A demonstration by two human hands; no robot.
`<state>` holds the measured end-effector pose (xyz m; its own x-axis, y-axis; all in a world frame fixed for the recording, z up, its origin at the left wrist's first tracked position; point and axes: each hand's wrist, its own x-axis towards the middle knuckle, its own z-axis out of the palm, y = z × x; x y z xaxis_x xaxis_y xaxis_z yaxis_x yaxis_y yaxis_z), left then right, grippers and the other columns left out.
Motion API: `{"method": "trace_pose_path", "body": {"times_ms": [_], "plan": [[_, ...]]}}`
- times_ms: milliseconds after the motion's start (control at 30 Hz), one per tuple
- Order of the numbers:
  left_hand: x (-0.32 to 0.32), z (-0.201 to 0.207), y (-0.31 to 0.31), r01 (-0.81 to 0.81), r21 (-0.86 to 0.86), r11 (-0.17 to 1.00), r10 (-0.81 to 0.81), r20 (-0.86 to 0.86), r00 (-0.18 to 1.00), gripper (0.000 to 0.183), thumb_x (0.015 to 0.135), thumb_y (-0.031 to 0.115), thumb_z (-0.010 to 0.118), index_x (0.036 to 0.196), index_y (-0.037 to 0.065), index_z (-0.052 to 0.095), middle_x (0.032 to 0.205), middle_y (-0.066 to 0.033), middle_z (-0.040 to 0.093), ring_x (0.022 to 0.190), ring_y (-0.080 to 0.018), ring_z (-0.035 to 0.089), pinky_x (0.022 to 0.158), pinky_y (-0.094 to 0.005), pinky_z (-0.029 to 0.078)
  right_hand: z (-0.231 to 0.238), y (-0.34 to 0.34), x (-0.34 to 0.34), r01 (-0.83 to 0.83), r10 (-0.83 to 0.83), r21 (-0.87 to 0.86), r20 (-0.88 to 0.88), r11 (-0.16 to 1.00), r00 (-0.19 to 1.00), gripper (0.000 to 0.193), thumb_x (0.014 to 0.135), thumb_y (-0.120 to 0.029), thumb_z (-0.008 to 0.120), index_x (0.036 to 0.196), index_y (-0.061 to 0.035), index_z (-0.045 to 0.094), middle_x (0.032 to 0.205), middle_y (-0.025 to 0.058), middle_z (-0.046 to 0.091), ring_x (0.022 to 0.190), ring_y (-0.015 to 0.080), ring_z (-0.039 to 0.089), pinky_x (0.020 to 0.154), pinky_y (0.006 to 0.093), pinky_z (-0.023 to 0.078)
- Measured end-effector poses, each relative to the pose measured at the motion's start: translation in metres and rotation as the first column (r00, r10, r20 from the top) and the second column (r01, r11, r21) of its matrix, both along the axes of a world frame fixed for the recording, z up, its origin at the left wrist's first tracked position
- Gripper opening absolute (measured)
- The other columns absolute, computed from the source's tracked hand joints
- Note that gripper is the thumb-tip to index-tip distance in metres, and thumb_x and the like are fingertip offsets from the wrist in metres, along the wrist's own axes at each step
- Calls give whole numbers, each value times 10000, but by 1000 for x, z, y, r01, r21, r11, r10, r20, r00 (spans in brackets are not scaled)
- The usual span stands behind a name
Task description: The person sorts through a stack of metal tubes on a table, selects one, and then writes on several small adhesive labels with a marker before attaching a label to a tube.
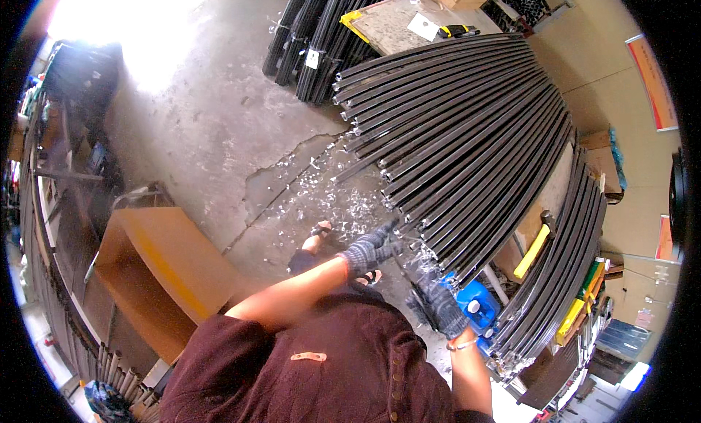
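My left hand [369,251], in a grey knit glove, reaches toward the near ends of the black tubes [467,153]. Its fingers are drawn together, and whatever lies between them is too small to make out. My right hand [442,305], gloved the same way with a bracelet at the wrist, is beside a blue plastic jug [478,305]. Motion smears its fingers, so their grip does not show. Crumpled clear plastic film [419,262] lies between the two hands at the tube ends. Many of those ends carry bits of clear wrap.
A hammer [535,249] with a yellow handle lies across the tubes on the right. At lower left stands an open cardboard box [168,255]. Plastic scraps [350,204] litter the concrete floor. Farther off are bundled black tubes [314,43] and a yellow-black cutter [456,32] on a board.
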<state>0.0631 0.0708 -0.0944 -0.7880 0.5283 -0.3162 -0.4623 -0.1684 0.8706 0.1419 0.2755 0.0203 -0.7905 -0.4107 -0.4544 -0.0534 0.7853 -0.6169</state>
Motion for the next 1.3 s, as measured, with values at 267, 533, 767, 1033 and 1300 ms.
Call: {"method": "trace_pose_path", "body": {"times_ms": [267,533,767,1033,1300], "plan": [[-46,45,38,-42,-162,986,41,-12,999,519,808,540,629,877,26,642,690,-56,577,645,-161,478,596,-343,404,28,26,46,977,-546,-75,819,201,176,302,922,-371,484,906,-101,618,694,43,621,484,141,540,413,255,420],[-29,2,35,-142,178,974,98,237,967,179,850,206,667,941,54,638,794,22,596,696,-108,506,593,-272,425,28,18,47,980,-533,-69,830,188,161,316,940,-381,449,941,-112,615,772,28,648,559,115,565,467,234,447],[-14,12,5,85,53,995,-96,254,962,288,887,206,606,1131,57,580,926,-5,602,784,-98,528,687,-249,456,35,8,34,865,-388,-263,811,427,438,293,971,-266,435,1131,-57,565,883,34,643,692,100,574,585,226,461],[-11,51,-4,151,-292,945,-91,209,974,337,867,250,606,1144,60,588,1017,-47,630,907,-163,565,796,-333,463,-5,20,17,436,-216,-387,495,813,842,334,901,-114,507,1220,-16,514,1052,103,639,926,204,609,810,318,488],[-1,24,-1,65,-170,983,-30,205,978,349,846,207,624,1146,39,568,1027,-78,635,911,-186,576,814,-341,476,-14,36,38,317,-236,-212,334,925,912,405,858,-121,510,1240,15,510,1176,176,590,1083,295,569,970,357,410]]}}
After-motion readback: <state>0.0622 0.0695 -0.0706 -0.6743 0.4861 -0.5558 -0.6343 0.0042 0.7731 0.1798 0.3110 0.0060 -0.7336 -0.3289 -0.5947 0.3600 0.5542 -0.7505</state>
